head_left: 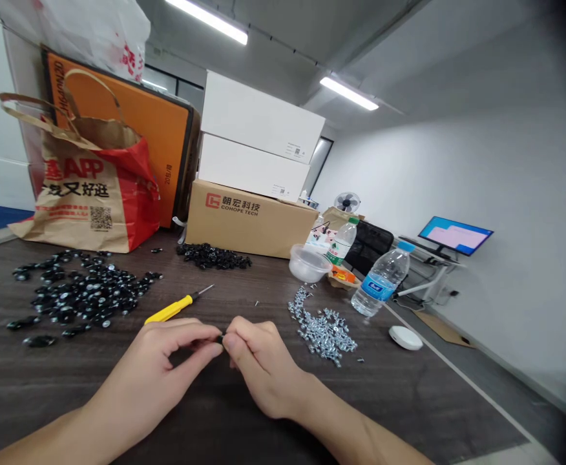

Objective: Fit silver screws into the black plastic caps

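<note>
My left hand and my right hand meet above the dark wood table, their fingertips pinching a small black part that is mostly hidden by my fingers. A yellow-handled screwdriver lies just beyond my left hand. Farther left spreads a loose pile of glossy black parts, and a smaller black heap sits by the box. To the right of my right hand lies a scattered pile of small silver screws.
A clear plastic bowl, water bottles and a white round device stand at the right. A red-and-kraft paper bag and a cardboard box under white boxes line the far edge. The table's right edge runs toward the floor.
</note>
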{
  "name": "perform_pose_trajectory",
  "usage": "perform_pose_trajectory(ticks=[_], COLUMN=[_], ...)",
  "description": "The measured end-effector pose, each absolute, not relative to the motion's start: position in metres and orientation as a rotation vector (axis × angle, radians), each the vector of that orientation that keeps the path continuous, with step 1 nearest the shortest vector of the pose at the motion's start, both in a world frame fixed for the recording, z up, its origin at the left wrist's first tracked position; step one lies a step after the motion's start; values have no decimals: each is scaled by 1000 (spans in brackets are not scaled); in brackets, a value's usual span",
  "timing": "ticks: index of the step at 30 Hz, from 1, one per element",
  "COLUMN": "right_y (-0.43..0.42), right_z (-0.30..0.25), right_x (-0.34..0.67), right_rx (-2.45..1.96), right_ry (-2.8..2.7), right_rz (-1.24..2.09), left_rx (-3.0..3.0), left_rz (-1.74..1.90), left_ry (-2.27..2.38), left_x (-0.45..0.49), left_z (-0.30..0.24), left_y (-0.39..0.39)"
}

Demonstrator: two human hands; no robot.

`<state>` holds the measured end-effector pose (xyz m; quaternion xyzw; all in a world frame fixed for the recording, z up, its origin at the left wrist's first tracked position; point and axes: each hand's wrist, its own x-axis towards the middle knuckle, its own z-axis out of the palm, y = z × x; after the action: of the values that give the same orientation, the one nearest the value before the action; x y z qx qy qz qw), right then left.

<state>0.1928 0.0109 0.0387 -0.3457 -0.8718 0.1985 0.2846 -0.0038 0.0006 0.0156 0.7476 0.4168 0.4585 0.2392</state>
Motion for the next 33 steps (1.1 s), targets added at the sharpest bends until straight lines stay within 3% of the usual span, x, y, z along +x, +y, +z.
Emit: perform_pose_trajectory(ticks=[4,12,18,33], right_y=[11,12,12,10], right_z=[36,41,38,39], right_x=[189,194,191,189], right_rx=[-956,-942,-917,-958], right_ry=[-2269,-2282,-2263,-2295], right_rz=[644,556,760,577], left_rx=[2042,1903,2056,1978], left_rz=[1216,1190,1217,1133], left_ry=[1153,1139,1162,1160], left_x=[-3,-5,-6,-4], left_z=[16,14,14,18], left_y=[1,4,2,0])
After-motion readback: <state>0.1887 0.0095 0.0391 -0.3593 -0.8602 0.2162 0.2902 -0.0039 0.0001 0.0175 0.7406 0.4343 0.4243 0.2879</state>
